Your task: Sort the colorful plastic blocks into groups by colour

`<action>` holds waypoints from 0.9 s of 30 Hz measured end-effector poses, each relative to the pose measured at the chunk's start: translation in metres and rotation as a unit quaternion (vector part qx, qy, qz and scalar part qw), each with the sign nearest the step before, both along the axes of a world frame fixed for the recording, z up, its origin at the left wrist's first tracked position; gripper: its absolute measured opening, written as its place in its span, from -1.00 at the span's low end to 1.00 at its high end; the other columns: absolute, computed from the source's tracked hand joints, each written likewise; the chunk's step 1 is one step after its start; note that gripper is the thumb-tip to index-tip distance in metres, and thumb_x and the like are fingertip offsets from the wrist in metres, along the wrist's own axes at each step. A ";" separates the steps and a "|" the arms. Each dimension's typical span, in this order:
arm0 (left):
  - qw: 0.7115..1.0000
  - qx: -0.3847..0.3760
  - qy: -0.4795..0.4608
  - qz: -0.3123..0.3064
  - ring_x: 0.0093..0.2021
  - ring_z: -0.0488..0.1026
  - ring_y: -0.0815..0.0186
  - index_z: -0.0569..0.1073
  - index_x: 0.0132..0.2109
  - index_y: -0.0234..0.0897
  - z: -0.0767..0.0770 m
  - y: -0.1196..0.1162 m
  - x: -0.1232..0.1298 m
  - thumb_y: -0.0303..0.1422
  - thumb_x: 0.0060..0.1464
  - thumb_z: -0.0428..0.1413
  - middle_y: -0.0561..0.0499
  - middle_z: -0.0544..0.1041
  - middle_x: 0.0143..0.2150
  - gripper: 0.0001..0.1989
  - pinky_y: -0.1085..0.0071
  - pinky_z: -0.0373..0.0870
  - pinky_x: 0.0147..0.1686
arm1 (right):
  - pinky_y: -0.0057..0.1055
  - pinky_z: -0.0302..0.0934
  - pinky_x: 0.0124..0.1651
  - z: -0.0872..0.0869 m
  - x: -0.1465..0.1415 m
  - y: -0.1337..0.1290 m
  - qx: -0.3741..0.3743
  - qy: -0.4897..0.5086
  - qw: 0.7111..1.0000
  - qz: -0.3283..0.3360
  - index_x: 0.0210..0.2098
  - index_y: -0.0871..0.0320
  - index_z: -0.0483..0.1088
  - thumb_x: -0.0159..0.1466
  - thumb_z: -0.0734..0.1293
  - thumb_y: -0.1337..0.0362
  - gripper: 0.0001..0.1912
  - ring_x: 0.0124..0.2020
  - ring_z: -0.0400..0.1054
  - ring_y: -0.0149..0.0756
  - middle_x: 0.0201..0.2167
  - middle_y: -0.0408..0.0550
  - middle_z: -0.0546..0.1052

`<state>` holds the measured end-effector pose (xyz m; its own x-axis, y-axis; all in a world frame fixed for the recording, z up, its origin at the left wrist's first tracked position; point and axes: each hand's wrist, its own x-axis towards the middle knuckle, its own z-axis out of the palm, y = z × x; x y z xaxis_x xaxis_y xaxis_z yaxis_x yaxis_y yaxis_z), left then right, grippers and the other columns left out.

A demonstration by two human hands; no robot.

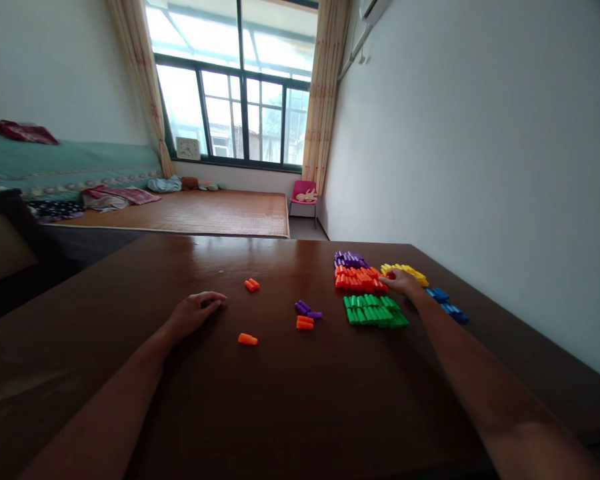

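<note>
My left hand (pixel 196 312) rests on the dark brown table (pixel 260 400) at the left, fingers loosely bent with a gap at the thumb and nothing seen in them. Right of it lie a small orange plastic piece (pixel 248 339) and two more orange pieces (pixel 252 285). My right hand (pixel 403 282) reaches to the right end of the orange-red rows (pixel 357 279), its fingers closed at an orange piece; the fingertips are partly hidden. Purple rows (pixel 349 259) lie behind these, green rows (pixel 375 311) in front. Yellow pieces (pixel 415 274) sit just beyond the hand.
Several purple pieces (pixel 304 308) and an orange pair (pixel 305 323) lie mid-table. Blue pieces (pixel 453 312) are right of my right forearm, towards the white wall (pixel 480 147). Behind the table stand a bed (pixel 220 210) and a pink chair (pixel 305 190).
</note>
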<state>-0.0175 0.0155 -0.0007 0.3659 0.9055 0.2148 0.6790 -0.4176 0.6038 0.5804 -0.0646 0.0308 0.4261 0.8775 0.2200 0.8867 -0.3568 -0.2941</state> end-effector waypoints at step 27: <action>1.000 0.009 0.011 0.015 -0.15 0.50 0.17 0.58 -0.14 -0.15 0.008 -0.013 0.006 -0.02 0.00 0.02 0.02 0.60 -0.12 -0.57 0.36 0.39 -0.12 | -0.41 0.27 -0.17 0.029 -0.228 -0.037 -0.017 0.011 0.898 0.440 -0.13 0.13 0.48 0.27 0.28 0.16 -0.74 -0.29 0.42 -0.33 -0.19 0.00 0.51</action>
<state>-0.0112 0.0030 0.0072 0.3439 0.9119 0.2239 0.7047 -0.4083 0.5802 0.3523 -0.1017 0.0601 -0.4317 0.8823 0.1874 0.8239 0.4703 -0.3163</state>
